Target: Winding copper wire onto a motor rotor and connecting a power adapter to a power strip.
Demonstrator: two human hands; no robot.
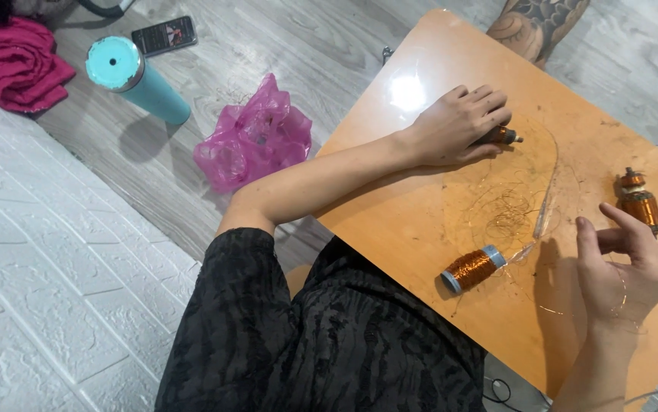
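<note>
small motor part [501,136] mostly hidden under left hand [458,126], thin copper wire [508,210] barely traceable, right forearm cut off

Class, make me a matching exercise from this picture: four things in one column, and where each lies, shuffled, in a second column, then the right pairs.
Things:
1. spool of copper wire
2. turquoise bottle
3. pink plastic bag
4. wound copper rotor

Places:
A. on the floor beside the wooden table
B. on the table near the right hand
C. on the floor next to a phone
D. on the table, close to the person's body

Pairs: 1-D, 2-C, 3-A, 4-B
</note>
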